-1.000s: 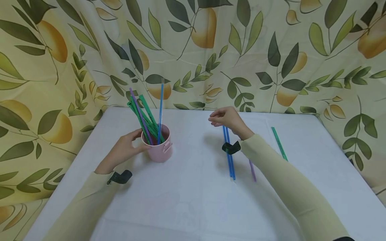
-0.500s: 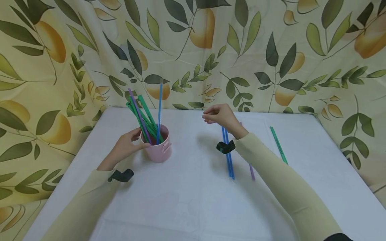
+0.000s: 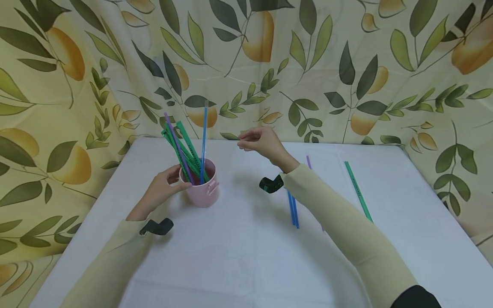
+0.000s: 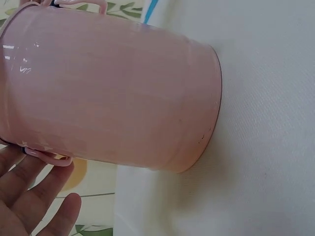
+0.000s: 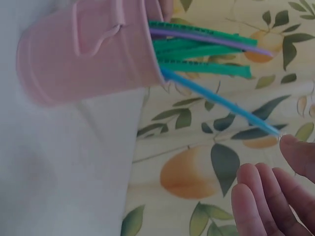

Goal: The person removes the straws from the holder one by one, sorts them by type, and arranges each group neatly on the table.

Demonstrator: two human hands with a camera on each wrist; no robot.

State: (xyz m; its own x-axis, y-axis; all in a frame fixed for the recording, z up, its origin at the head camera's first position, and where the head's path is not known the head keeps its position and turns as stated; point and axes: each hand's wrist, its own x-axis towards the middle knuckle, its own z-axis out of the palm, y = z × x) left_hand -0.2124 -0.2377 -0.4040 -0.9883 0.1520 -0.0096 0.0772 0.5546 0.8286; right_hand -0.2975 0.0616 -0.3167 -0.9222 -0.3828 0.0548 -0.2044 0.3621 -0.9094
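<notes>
A small pink bucket (image 3: 203, 196) stands upright on the white table, held at its rim by my left hand (image 3: 159, 190). Leaning out of it are several green sticks (image 3: 186, 149) with dark markings, a purple stick (image 3: 172, 130) and a thin blue stick (image 3: 204, 137). In the left wrist view, fingers (image 4: 37, 196) lie by the bucket's side handle (image 4: 48, 157). My right hand (image 3: 265, 145) hovers right of the bucket, fingers loosely bent. Nothing shows between its thumb and fingers in the right wrist view, where the blue stick's end appears near the thumb (image 5: 299, 155).
On the table's right side lie blue sticks (image 3: 293, 209) side by side, a purple stick (image 3: 309, 162) mostly hidden under my right forearm, and a green stick (image 3: 357, 188). A fruit-and-leaf patterned cloth (image 3: 239, 64) hangs behind the table (image 3: 223, 256).
My right hand has moved left, from above the loose blue sticks toward the bucket, and slightly up. My left hand and the bucket stay in place.
</notes>
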